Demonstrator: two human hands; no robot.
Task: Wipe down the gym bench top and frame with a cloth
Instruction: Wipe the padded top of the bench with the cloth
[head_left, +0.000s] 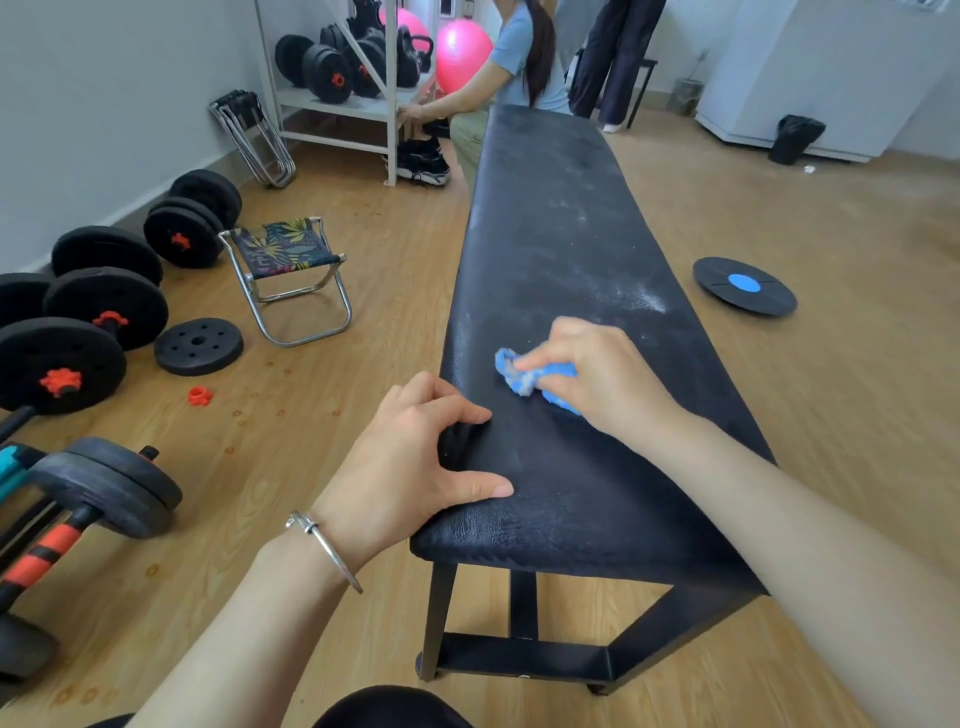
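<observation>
A long black padded gym bench top (561, 249) runs away from me, dusted with white powder toward its middle and far end. Its dark metal frame (524, 660) shows below the near end. My right hand (597, 374) presses a crumpled blue cloth (524, 376) onto the pad near the close end. My left hand (415, 457) grips the bench's near left edge, thumb lying on top of the pad and fingers curled over the side; a silver bangle is on that wrist.
Black dumbbells and weight plates (104, 306) lie on the wooden floor at left, beside a small folding stool (291, 270). A balance disc (744, 286) sits right of the bench. A crouching person (519, 67) and a white rack (358, 78) are at the far end.
</observation>
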